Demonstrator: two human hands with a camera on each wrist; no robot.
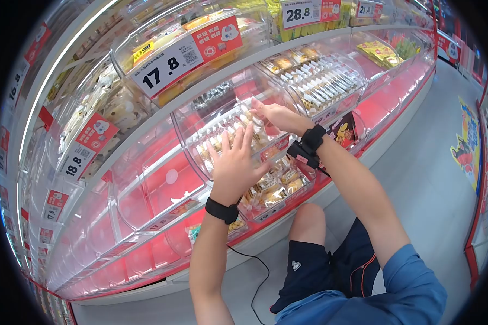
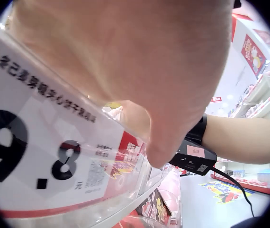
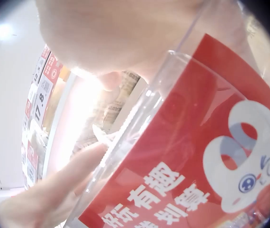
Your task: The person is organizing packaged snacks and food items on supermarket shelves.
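Observation:
In the head view my left hand spreads straight fingers over a row of wrapped snack packets in a clear plastic bin. At the right end of the same row my right hand reaches in, its fingers extended toward the packets. A price label on the bin front stands just below my left hand in the left wrist view. From the right wrist, the red part of a label and the clear bin wall cover much of the view, and the right fingertips are partly hidden behind them.
Another bin of wrapped packets adjoins on the right, with packaged biscuits on the lower tier. Above runs a shelf edge with a large price label. A black cable hangs by the knees over the grey floor.

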